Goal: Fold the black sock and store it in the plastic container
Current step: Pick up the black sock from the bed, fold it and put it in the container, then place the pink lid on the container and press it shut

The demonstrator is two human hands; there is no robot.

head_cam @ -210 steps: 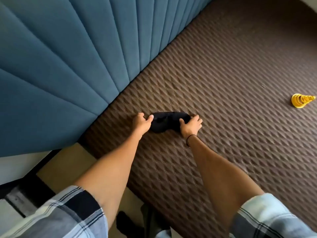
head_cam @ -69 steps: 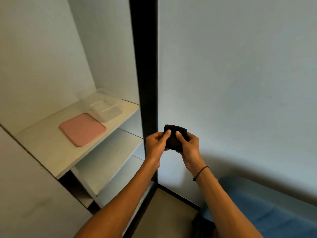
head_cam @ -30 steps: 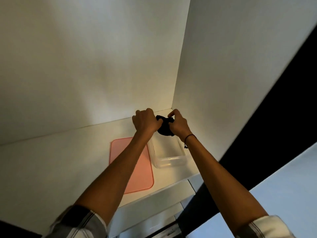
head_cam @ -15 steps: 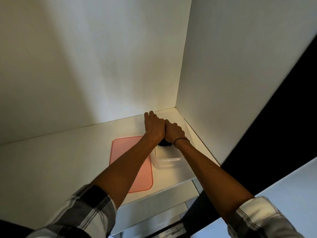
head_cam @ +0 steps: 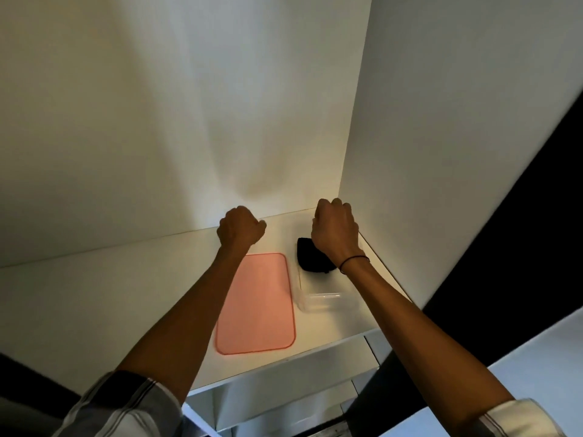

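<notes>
Curling loosely toward the palms, the fingers of both hands hold nothing. The left hand (head_cam: 241,227) hangs above the shelf (head_cam: 94,288) just past the far edge of the pink lid (head_cam: 257,302), and the right hand (head_cam: 336,230) hangs above the far end of the clear container (head_cam: 318,302), with a thin dark band on its wrist. Whether the fingertips are fully closed cannot be told, as only the backs of the hands show.

The black sock (head_cam: 310,258) lies as a compact folded bundle in the far part of the container, partly hidden behind the right wrist. Its shape is nearly square; the slightly longer side seems to run near to far along the container's length, and no toe or cuff end can be picked out, so which way it points cannot be told.

The main risk is probably the fold springing open now that nothing presses on it, which could lift fabric above the rim and get in the way if the lid is fitted. A wrist dragged back low could also catch the bundle or nudge the light container toward the shelf's near edge.
</notes>
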